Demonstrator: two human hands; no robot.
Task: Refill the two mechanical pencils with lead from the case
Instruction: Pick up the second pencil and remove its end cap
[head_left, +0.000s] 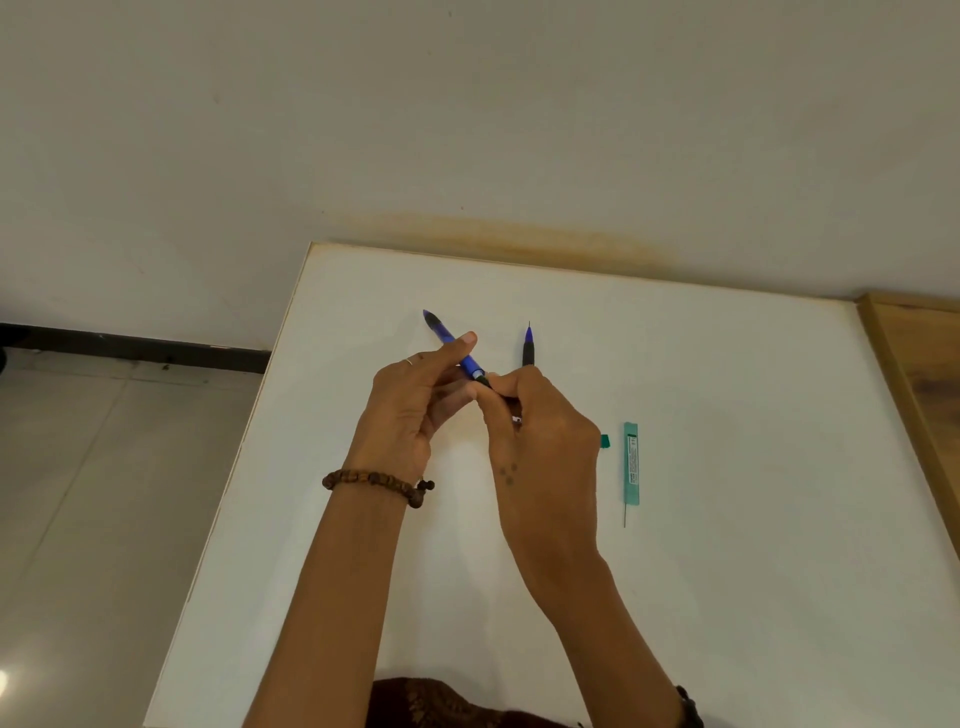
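The left hand (415, 395) is raised above the white table (727, 467) and grips a blue mechanical pencil (457, 348) between thumb and fingers, the pencil slanting up and to the left with its dark tip farthest from the person. The right hand (540, 441) meets it at the pencil's near end, its fingertips (496, 387) pinched on a small dark part there; what exactly they pinch is too small to tell. A brown bead bracelet (376, 480) circles the left wrist. Just beyond the right hand a second mechanical pencil (528, 351) lies on the table, tip pointing away, its lower part hidden by the knuckles. To the right lies the green lead case (631, 462), lengthwise, with a thin lead (625, 517) sticking out of its near end. A small green cap (605, 441) peeks out beside the right hand, between it and the case.
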